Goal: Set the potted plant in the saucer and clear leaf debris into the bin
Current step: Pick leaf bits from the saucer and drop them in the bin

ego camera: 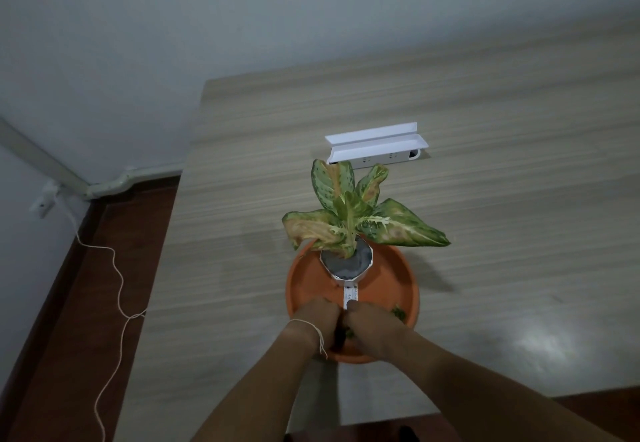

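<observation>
Both hands (341, 320) curled together over debris (398, 312) in saucer (304, 286).

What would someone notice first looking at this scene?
The variegated potted plant, its leaves yellowing, stands in the orange saucer near the table's front edge. Both hands, left hand and right hand, meet inside the saucer's near rim beside green leaf debris. Behind the plant sits a white power strip.

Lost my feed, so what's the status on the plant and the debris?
Both hands, left hand and right hand, down in the orange saucer, grip unclear. Potted plant already in the saucer. Leaf debris inside. No bin in view.
</observation>
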The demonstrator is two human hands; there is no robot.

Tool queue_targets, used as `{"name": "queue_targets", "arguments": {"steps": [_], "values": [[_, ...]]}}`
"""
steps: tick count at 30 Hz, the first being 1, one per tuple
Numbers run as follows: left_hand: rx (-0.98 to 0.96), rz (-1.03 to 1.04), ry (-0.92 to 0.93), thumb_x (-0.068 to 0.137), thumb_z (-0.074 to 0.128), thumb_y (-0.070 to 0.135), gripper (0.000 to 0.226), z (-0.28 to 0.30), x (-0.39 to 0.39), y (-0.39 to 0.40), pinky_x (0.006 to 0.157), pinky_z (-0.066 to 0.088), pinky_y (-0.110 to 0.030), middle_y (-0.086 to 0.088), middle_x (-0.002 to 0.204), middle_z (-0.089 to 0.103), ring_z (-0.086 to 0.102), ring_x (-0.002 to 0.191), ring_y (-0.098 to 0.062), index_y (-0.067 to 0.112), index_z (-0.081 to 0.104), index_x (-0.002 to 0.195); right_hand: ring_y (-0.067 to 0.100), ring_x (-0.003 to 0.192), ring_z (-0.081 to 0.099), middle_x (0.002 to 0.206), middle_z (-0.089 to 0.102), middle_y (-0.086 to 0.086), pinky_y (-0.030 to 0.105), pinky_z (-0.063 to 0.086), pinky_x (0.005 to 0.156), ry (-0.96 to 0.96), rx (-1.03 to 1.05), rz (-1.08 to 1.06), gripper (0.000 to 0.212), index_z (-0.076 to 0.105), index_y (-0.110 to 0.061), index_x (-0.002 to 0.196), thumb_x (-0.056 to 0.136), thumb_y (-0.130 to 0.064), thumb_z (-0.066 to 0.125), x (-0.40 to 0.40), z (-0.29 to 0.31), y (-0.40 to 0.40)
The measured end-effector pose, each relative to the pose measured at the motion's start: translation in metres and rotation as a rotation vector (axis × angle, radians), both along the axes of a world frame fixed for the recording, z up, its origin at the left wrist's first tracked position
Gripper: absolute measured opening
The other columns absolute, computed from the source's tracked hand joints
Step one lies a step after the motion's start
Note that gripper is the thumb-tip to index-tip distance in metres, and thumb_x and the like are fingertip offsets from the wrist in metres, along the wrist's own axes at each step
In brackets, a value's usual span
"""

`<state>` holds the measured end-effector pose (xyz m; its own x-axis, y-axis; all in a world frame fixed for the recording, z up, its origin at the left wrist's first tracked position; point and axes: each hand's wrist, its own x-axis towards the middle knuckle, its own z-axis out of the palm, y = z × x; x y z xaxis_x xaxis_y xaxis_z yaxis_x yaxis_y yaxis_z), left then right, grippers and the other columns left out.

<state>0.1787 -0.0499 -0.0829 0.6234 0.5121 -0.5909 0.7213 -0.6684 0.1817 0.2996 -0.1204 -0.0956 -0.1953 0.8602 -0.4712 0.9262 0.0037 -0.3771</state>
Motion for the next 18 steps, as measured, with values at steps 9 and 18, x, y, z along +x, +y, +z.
{"name": "queue_targets", "arguments": {"steps": [9, 18], "values": [[-0.038, 0.087, -0.08, 0.076, 0.063, 0.018, 0.023, -0.001, -0.006, 0.004, 0.087, 0.054, -0.037, -0.012, 0.102, 0.073, 0.065, 0.096, -0.031, 0.015, 0.074, 0.096, 0.027, 0.104, 0.064, 0.111, 0.073, 0.009, 0.033, 0.052, 0.092, 0.057, 0.05, -0.152, 0.029, 0.075, -0.015, 0.108, 0.089, -0.012, 0.054, 0.006, 0.004, 0.006], [-0.024, 0.285, -0.302, 0.076, 0.062, 0.006, 0.026, 0.021, -0.013, 0.013, 0.086, 0.049, -0.024, -0.005, 0.099, 0.077, 0.067, 0.098, -0.022, 0.017, 0.078, 0.093, 0.021, 0.066, 0.063, 0.07, 0.073, 0.004, 0.025, 0.037, 0.057, 0.126, 0.304, -0.314, 0.021, 0.079, -0.018, 0.078, 0.073, -0.014, 0.059, 0.017, 0.007, 0.008]]}}
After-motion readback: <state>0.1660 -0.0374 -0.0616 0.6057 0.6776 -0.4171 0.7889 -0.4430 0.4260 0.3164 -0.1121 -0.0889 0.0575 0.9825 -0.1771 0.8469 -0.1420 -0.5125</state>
